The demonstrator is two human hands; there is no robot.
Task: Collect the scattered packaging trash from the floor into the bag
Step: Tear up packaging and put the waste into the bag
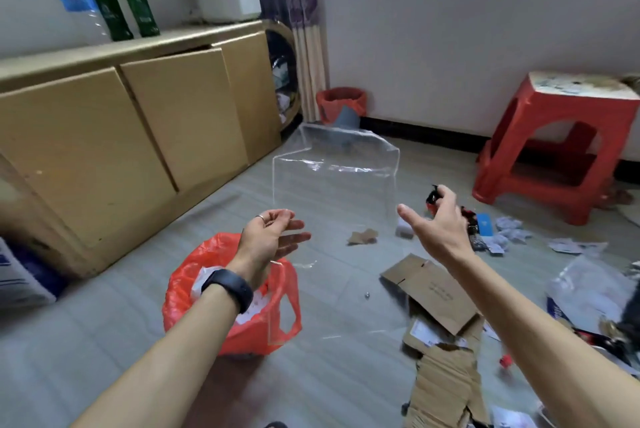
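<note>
Grey floor (pixel 329 375) open mid-room, cabinet (pixel 104 150) edging the left, red stool (pixel 561 137) far right, left hand (pixel 273 237) and right hand (pixel 438 223) pinching clear plastic packaging (pixel 336 192) by its side edges, orange bag (pixel 180 292) open under the left wrist, torn cardboard (pixel 443 386) near right.

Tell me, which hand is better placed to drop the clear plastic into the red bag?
Left: the left hand pinches the plastic just above the bag; the right hand is farther off.

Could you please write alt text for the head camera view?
A person's left hand pinches a large clear plastic wrapper by an open orange-red plastic bag on the grey floor, the right hand at its other edge. Torn brown cardboard and crumpled paper lie to the right.
</note>
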